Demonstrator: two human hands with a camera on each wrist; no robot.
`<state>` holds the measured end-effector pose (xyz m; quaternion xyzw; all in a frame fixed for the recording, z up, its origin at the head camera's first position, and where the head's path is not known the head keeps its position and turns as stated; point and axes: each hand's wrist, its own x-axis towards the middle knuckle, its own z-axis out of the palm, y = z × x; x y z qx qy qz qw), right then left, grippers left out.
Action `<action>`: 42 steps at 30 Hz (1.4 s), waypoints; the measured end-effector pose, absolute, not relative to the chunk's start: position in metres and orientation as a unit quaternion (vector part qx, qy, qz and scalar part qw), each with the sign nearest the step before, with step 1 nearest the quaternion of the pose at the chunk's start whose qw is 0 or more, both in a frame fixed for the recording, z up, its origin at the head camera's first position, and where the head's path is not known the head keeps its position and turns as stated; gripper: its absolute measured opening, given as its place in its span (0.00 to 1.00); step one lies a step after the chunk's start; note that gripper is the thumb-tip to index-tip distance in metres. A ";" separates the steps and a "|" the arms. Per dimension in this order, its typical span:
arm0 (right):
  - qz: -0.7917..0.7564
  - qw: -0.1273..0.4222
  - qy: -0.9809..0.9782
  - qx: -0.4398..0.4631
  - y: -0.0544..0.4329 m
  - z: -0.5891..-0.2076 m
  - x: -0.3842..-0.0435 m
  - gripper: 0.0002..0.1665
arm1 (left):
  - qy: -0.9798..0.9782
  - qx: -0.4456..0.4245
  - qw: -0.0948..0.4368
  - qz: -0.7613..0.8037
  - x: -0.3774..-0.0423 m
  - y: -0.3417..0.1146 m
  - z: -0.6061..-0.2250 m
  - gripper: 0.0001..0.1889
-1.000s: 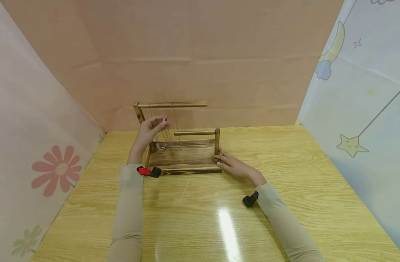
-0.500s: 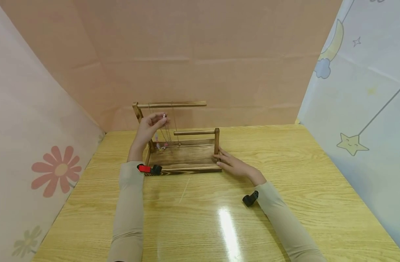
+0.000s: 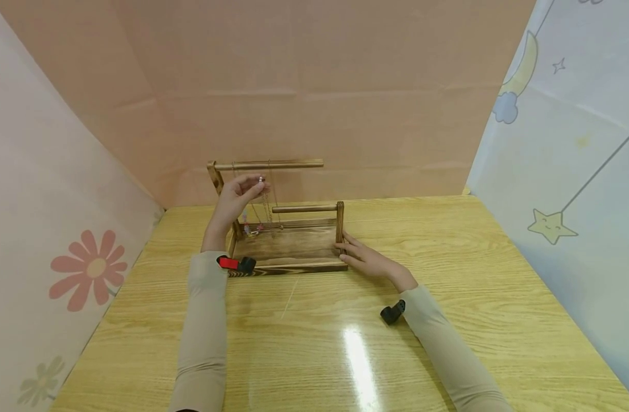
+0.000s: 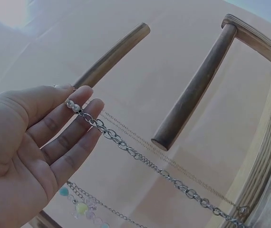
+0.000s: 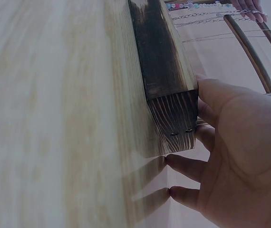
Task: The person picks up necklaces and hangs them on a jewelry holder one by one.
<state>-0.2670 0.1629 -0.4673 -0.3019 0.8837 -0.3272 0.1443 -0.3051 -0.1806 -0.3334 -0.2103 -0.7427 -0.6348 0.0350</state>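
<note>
Two staggered bars, an upper one [image 3: 293, 164] and a lower one [image 3: 306, 209], belong to a brown wooden jewelry stand [image 3: 288, 246]. Between thumb and fingertips, my left hand [image 3: 233, 197] pinches the white-beaded end [image 4: 72, 105] of a silver chain necklace [image 4: 190, 192], just below the upper bar. In the left wrist view this chain slants down to the right. Behind it hang a thin chain [image 4: 130, 134] and a pastel-beaded strand [image 4: 83, 208]. My right hand [image 3: 368, 263] holds the stand's right post [image 3: 340, 220] low down, with two fingertips [image 5: 169, 160] at the table.
The stand's front rail [image 3: 293, 269] lies along the pale wooden table [image 3: 304, 343]. A peach backdrop [image 3: 314, 103] rises at the table's far edge, and printed cloths flank it, flowered [image 3: 31, 171] on the left, starred [image 3: 592, 171] on the right.
My left hand has risen slightly and shifted a little right, drawing the chain up with it; the chain hangs straighter. The right hand stays at the post.
</note>
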 end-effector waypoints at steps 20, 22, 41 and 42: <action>-0.330 0.149 0.885 -0.292 0.163 -0.464 -0.265 0.30 | -0.733 -0.245 0.036 -0.634 -0.303 -0.167 -0.319 0.14; -0.329 0.150 0.885 -0.292 0.163 -0.464 -0.265 0.30 | -0.728 -0.251 0.036 -0.637 -0.303 -0.166 -0.318 0.14; -0.332 0.150 0.882 -0.298 0.161 -0.463 -0.263 0.31 | -0.731 -0.262 0.025 -0.629 -0.309 -0.158 -0.312 0.14; -0.331 0.150 0.883 -0.298 0.161 -0.463 -0.263 0.31 | -0.731 -0.263 0.024 -0.629 -0.310 -0.157 -0.311 0.14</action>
